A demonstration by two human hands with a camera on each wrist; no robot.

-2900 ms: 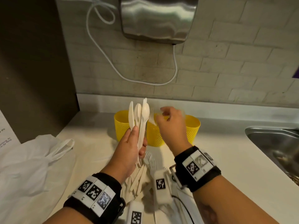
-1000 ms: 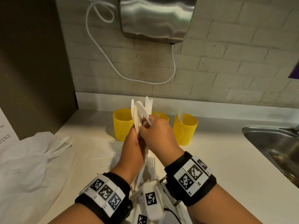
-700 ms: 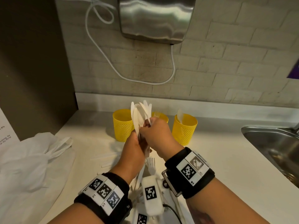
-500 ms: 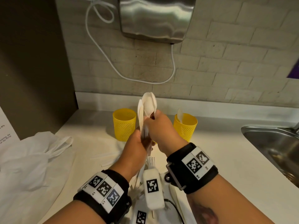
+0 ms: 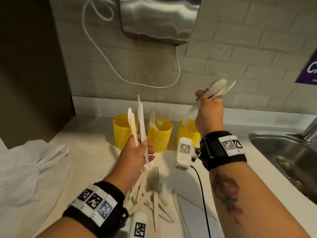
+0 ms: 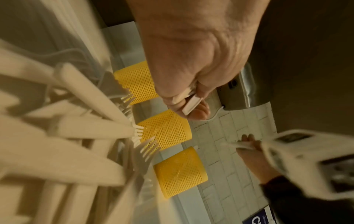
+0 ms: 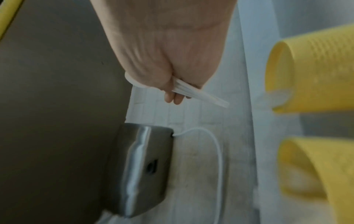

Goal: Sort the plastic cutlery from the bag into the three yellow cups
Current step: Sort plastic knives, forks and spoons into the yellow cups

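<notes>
Three yellow mesh cups stand in a row by the back wall: the left cup [image 5: 122, 130], the middle cup [image 5: 160, 134] with forks in it, and the right cup [image 5: 187, 133] with one spoon. My left hand [image 5: 137, 152] grips a bunch of white knives [image 5: 141, 124] upright in front of the left cup. My right hand [image 5: 208, 109] is raised above the right cup and grips a bunch of white spoons [image 5: 217, 88], bowls up, handles [image 7: 201, 94] pointing down toward that cup. A pile of loose cutlery [image 5: 152, 191] lies under my left wrist.
A white plastic bag [image 5: 25, 167] lies on the counter at the left. A steel sink [image 5: 289, 158] is at the right. A metal hand dryer [image 5: 159, 18] with a white cable hangs on the brick wall. A dark panel closes off the left side.
My right hand has pulled the spoons out of the mixed bunch and lifted them right, above the right cup. My left hand has dropped a little and keeps the knives.
</notes>
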